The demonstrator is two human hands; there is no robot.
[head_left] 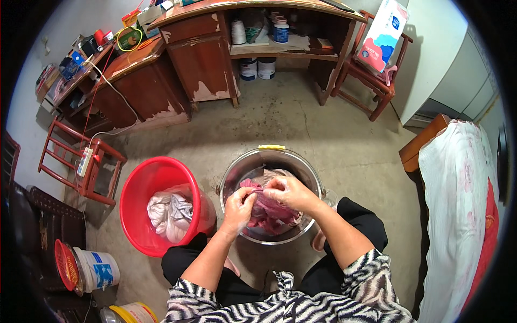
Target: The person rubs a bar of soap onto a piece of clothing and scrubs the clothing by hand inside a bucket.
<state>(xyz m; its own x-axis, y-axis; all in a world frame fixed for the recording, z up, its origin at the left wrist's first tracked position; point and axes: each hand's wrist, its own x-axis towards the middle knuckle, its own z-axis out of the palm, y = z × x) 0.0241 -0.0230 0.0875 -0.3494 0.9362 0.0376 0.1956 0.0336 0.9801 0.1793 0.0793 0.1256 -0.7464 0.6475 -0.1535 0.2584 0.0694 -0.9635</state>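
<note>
Both hands are over a round metal bucket (306, 171) that has a yellow grip on its handle. A wet-looking dark pink garment (272, 215) lies bunched inside it, with part lifted between my hands. My left hand (240, 207) pinches one edge of this garment. Close beside it, my right hand (286, 192) is closed on another part, its fingertips almost meeting the left's. Beyond the hands, a beige striped cloth (277, 174) shows in the bucket. To the left, a red plastic bucket (132, 215) holds wrung white and pale grey clothes (169, 212).
A red-brown chair (102, 167) with a power strip stands left. White pails (102, 269) sit at lower left by a dark sofa (54, 215). A worn wooden desk (199, 64) spans the back, another chair (371, 86) carries a large package, and a covered bed (452, 215) lies right.
</note>
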